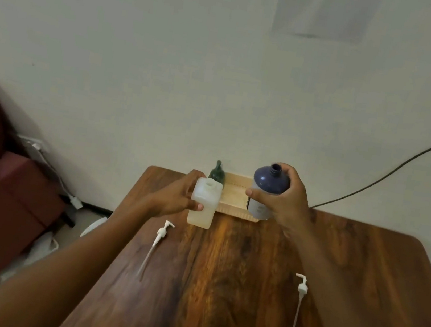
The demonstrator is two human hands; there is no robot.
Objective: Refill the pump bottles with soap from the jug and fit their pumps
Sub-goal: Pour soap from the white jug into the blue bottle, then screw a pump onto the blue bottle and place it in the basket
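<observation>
My left hand (pixel 176 195) grips a translucent white jug (pixel 204 205) with pale soap in it, upright and uncapped, at the far middle of the wooden table (pixel 231 291). My right hand (pixel 284 199) holds a dark blue bottle (pixel 267 190) with an open neck, slightly tilted, over the right end of a light wooden tray (pixel 232 194). A dark green bottle (pixel 217 173) stands at the tray's left end behind the jug. Two white pumps with long tubes lie on the table: one on the left (pixel 159 241), one on the right (pixel 300 296).
The table's far edge meets a pale wall. A black cable (pixel 392 173) runs down the wall to the right. A dark red seat (pixel 1 187) and a white cord with a plug (pixel 74 201) lie off the table's left edge.
</observation>
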